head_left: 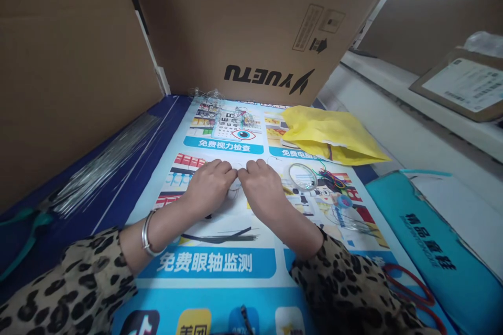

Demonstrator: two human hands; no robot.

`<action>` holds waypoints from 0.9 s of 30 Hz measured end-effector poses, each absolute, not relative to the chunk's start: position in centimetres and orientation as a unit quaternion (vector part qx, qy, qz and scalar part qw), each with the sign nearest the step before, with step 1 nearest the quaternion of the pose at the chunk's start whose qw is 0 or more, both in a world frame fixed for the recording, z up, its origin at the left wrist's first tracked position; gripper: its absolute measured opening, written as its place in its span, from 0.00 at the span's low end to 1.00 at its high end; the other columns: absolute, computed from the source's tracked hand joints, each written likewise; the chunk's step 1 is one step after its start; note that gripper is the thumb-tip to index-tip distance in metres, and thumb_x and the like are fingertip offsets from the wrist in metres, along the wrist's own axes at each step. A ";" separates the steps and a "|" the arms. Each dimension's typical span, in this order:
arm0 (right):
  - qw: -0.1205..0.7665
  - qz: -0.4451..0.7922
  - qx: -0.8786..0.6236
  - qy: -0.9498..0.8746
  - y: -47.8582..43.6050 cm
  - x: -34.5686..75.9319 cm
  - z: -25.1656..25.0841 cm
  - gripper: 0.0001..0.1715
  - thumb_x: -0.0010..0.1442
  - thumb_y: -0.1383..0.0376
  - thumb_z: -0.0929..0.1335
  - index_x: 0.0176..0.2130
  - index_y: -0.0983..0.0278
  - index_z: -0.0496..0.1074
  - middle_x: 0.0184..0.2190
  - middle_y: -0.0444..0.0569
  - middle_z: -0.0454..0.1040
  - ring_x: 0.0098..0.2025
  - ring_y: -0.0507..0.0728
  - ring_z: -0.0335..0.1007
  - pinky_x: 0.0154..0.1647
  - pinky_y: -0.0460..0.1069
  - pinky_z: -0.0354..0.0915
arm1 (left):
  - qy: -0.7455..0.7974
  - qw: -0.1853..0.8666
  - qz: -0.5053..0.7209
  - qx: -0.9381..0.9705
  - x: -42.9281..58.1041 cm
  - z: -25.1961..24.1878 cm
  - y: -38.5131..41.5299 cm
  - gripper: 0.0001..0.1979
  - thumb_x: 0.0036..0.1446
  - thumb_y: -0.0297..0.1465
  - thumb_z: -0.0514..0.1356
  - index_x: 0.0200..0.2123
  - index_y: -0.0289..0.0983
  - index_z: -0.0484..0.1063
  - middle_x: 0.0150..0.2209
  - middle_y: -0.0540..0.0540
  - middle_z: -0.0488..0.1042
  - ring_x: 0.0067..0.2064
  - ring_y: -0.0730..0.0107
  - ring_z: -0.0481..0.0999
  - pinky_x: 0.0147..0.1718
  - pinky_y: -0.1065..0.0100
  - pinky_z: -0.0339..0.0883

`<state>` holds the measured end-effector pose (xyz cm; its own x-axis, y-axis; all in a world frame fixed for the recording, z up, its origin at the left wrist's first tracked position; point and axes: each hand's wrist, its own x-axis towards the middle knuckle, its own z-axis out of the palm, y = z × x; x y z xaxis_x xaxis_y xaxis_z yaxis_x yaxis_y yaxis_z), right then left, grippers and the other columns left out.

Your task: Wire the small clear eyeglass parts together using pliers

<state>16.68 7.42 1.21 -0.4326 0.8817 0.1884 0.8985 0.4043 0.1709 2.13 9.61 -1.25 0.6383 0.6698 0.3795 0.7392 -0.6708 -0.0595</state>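
My left hand (212, 186) and my right hand (262, 188) meet knuckle to knuckle over the printed poster (231, 275). Both have their fingers curled in a pinch. A faint thin line, perhaps wire or thread, shows near the fingertips, but what they hold is too small to make out. Just below the hands lies a bundle of dark thin strips (223, 237). Right of my right hand sit a clear round ring-shaped roll (303, 176) and a tangle of coloured wires (333, 180).
Tall cardboard panels (236, 26) wall off the back and left. A yellow bag (334, 133) and a teal box (440, 251) lie right. Long thin wires (106, 162) and green-handled pliers (23, 235) lie left. Red-handled scissors (412, 285) rest by my right sleeve.
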 end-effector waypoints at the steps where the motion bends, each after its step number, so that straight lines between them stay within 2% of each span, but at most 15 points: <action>1: 0.037 -0.125 -0.532 -0.837 7.6 16.6 1.1 0.07 0.57 0.72 0.61 0.33 0.66 0.68 0.32 0.53 0.67 0.37 0.59 0.59 0.33 0.51 0.58 | -0.398 0.113 -0.161 -0.896 2.1 -1.2 9.7 0.06 0.52 0.22 0.53 0.26 0.35 0.68 0.28 0.44 0.69 0.33 0.63 0.66 0.31 0.63 0.61; 8: 0.052 -0.106 -0.558 -0.821 8.5 16.5 0.6 0.08 0.57 0.72 0.61 0.33 0.64 0.69 0.34 0.52 0.67 0.39 0.58 0.60 0.28 0.48 0.57 | -0.406 0.108 -0.154 -0.894 2.1 -1.0 9.9 0.06 0.52 0.22 0.53 0.28 0.35 0.68 0.30 0.43 0.68 0.35 0.63 0.66 0.31 0.64 0.62; 14: 0.104 -0.001 -0.581 -0.807 9.2 17.2 0.4 0.12 0.57 0.72 0.60 0.32 0.62 0.70 0.33 0.49 0.68 0.38 0.54 0.63 0.34 0.46 0.57 | -0.414 0.054 -0.171 -0.892 2.0 -1.2 10.1 0.08 0.51 0.21 0.52 0.30 0.35 0.69 0.29 0.45 0.70 0.34 0.65 0.67 0.31 0.66 0.62; 20: 0.271 0.223 -0.563 -0.748 9.9 18.1 0.2 0.08 0.51 0.69 0.64 0.32 0.62 0.71 0.29 0.44 0.71 0.33 0.51 0.65 0.35 0.46 0.59 | -0.449 -0.140 -0.273 -0.839 1.6 -1.4 11.0 0.09 0.52 0.24 0.51 0.31 0.38 0.72 0.30 0.49 0.73 0.33 0.70 0.70 0.31 0.70 0.63; 24: 0.333 0.443 -0.543 -0.631 10.2 18.3 -0.2 0.07 0.47 0.67 0.66 0.31 0.64 0.70 0.21 0.41 0.68 0.25 0.49 0.64 0.29 0.46 0.61 | -0.471 -0.270 -0.322 -0.776 1.4 -1.5 11.3 0.05 0.50 0.28 0.55 0.27 0.39 0.72 0.26 0.52 0.74 0.30 0.72 0.71 0.29 0.71 0.64; 27: 0.378 0.552 -0.504 -0.546 10.1 18.1 -0.4 0.09 0.44 0.66 0.68 0.31 0.66 0.69 0.22 0.40 0.68 0.24 0.48 0.64 0.29 0.46 0.63 | -0.476 -0.400 -0.349 -0.701 1.5 -1.6 11.5 0.04 0.48 0.31 0.57 0.26 0.37 0.71 0.23 0.53 0.72 0.25 0.74 0.71 0.26 0.71 0.66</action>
<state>18.12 10.08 -0.41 -0.2062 0.9679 -0.1436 0.1320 -0.1179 -0.9842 1.53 11.48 -1.62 0.3026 0.9469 0.1090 0.3882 -0.2269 0.8932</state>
